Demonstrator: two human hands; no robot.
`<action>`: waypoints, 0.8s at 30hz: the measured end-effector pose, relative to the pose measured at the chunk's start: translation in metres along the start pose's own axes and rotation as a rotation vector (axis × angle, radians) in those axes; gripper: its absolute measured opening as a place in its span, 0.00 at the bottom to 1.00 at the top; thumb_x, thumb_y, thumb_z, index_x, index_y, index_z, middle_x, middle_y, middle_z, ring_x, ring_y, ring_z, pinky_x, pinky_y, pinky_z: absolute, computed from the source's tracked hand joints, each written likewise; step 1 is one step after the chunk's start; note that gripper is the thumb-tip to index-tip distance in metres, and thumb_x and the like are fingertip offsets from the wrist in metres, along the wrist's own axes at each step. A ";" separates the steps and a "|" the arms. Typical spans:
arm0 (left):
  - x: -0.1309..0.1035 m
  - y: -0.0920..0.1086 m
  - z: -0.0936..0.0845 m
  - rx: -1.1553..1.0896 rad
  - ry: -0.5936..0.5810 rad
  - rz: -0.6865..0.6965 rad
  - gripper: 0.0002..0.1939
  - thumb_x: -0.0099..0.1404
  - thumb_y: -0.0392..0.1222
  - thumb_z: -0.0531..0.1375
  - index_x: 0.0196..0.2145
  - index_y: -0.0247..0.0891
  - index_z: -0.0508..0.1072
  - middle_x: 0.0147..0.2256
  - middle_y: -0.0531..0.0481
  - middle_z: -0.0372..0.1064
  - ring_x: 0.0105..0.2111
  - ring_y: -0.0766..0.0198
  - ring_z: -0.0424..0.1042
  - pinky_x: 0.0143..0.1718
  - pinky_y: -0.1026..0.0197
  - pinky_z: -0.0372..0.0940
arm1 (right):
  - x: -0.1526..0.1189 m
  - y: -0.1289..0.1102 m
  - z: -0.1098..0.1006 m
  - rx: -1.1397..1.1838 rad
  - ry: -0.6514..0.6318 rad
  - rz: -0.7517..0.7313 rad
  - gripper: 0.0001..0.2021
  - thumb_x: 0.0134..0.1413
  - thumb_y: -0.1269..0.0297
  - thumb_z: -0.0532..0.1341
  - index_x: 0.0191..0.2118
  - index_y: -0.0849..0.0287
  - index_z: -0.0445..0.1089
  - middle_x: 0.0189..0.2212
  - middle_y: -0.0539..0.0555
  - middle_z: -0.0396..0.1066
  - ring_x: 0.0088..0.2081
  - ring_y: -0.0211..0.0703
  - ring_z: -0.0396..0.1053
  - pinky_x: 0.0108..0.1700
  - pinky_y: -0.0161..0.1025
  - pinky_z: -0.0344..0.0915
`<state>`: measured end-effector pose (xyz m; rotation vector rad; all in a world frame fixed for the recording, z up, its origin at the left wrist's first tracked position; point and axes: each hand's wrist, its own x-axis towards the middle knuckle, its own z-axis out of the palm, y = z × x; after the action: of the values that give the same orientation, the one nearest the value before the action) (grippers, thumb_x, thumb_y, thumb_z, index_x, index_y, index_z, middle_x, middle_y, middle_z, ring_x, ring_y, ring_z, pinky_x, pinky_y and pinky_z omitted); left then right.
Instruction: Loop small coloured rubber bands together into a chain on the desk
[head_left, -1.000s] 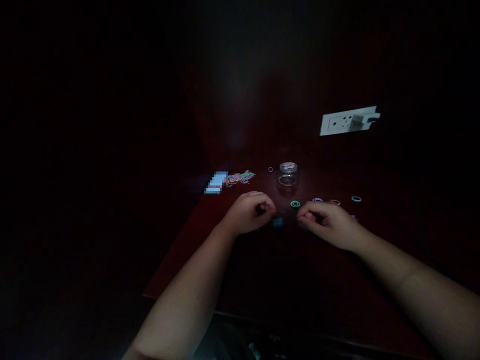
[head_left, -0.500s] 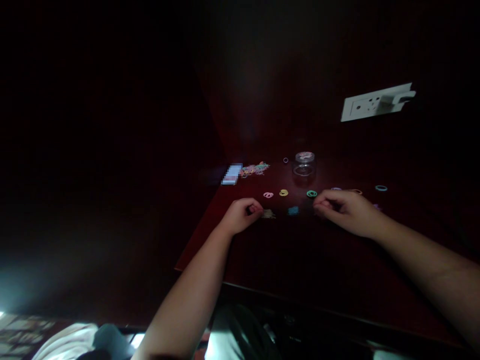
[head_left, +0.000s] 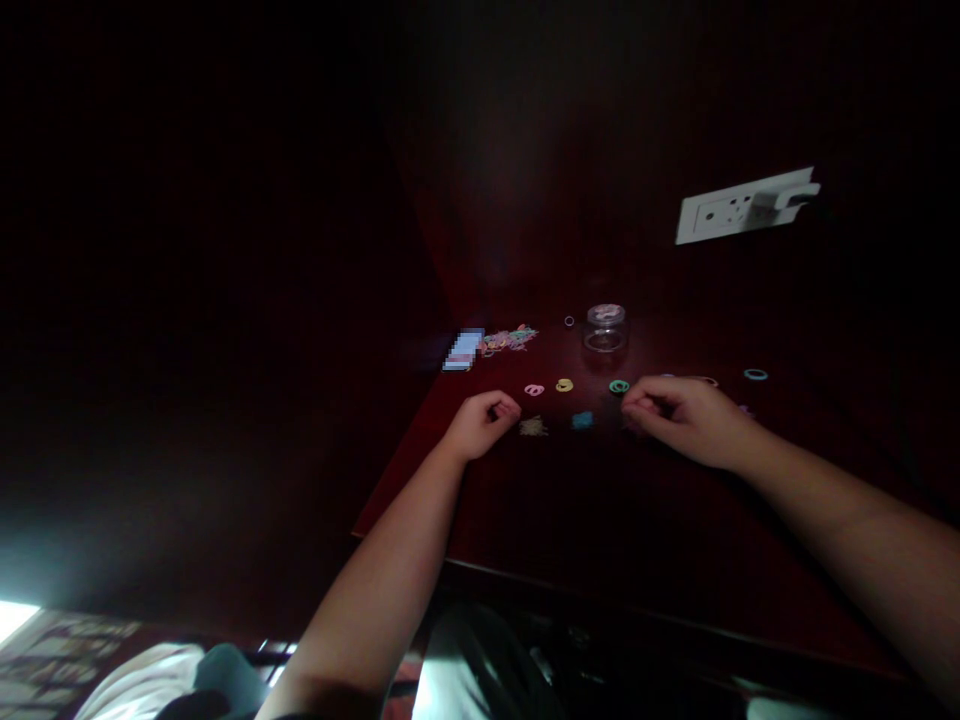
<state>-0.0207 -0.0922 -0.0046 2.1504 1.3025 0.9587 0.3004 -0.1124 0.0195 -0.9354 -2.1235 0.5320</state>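
My left hand [head_left: 484,424] rests on the dark red table, fingertips pinched together beside a small beige pile of bands [head_left: 533,427]. What the pinch holds, if anything, is too small to make out. My right hand [head_left: 686,418] is also closed in a pinch, just below a green hair tie bundle [head_left: 619,387]; its fingertips hide whatever may be between them. Between the hands lies a blue pile of bands [head_left: 582,420]. Pink hair ties [head_left: 534,390] and yellow hair ties [head_left: 564,385] sit in a row behind it. Other bands are partly hidden behind my right hand.
A clear lidded jar [head_left: 604,340] stands toward the wall, with a small ring [head_left: 569,321] left of it. Mixed coloured bands [head_left: 510,340] are heaped beside a blurred, bright flat object [head_left: 463,349]. A teal ring [head_left: 755,374] lies right. A wall socket [head_left: 742,207] holds a plug.
My left hand has drawn slightly up and away from the beige pile, which now shows more fully. The right hand stays pinched near the green hair ties. The view has shifted a little.
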 end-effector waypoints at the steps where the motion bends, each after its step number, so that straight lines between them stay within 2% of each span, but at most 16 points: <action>1: 0.002 -0.004 0.000 0.030 0.036 -0.021 0.10 0.65 0.42 0.58 0.35 0.34 0.76 0.31 0.49 0.74 0.29 0.67 0.69 0.33 0.65 0.64 | 0.000 0.000 0.000 0.006 0.001 0.004 0.12 0.59 0.57 0.61 0.31 0.60 0.73 0.21 0.51 0.69 0.24 0.38 0.64 0.27 0.36 0.58; 6: 0.016 -0.026 -0.001 0.166 0.173 -0.093 0.10 0.66 0.39 0.56 0.39 0.34 0.75 0.34 0.47 0.75 0.31 0.64 0.71 0.36 0.62 0.67 | -0.001 0.001 0.000 0.020 0.006 0.018 0.12 0.59 0.56 0.61 0.31 0.60 0.73 0.21 0.51 0.69 0.23 0.38 0.64 0.27 0.36 0.58; 9: 0.027 -0.031 -0.001 0.271 0.205 -0.102 0.09 0.63 0.37 0.57 0.40 0.35 0.75 0.37 0.45 0.74 0.36 0.61 0.73 0.44 0.57 0.68 | -0.001 0.001 0.001 0.006 0.003 0.015 0.11 0.60 0.57 0.60 0.31 0.59 0.72 0.21 0.50 0.68 0.23 0.37 0.63 0.26 0.35 0.58; 14: 0.045 -0.032 0.003 0.426 0.185 -0.086 0.12 0.64 0.36 0.57 0.43 0.37 0.77 0.47 0.43 0.74 0.51 0.54 0.70 0.59 0.51 0.63 | -0.002 0.003 0.002 -0.003 0.006 0.016 0.10 0.59 0.58 0.60 0.30 0.58 0.71 0.21 0.49 0.67 0.23 0.37 0.62 0.26 0.35 0.56; 18: 0.063 -0.038 0.006 0.512 0.172 -0.106 0.15 0.65 0.37 0.56 0.47 0.35 0.77 0.53 0.42 0.72 0.56 0.52 0.68 0.62 0.51 0.60 | -0.001 0.002 0.002 -0.023 0.010 0.011 0.10 0.59 0.59 0.60 0.29 0.57 0.71 0.20 0.48 0.67 0.23 0.36 0.61 0.25 0.34 0.55; 24: 0.085 -0.045 0.007 0.602 0.117 -0.068 0.18 0.66 0.38 0.55 0.50 0.33 0.77 0.55 0.40 0.71 0.58 0.50 0.67 0.64 0.50 0.58 | 0.000 -0.003 0.002 -0.011 -0.007 0.047 0.09 0.58 0.59 0.59 0.29 0.56 0.70 0.20 0.48 0.65 0.22 0.37 0.60 0.25 0.35 0.55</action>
<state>-0.0146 0.0038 -0.0110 2.4806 1.8981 0.7328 0.2977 -0.1147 0.0202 -0.9933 -2.1162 0.5489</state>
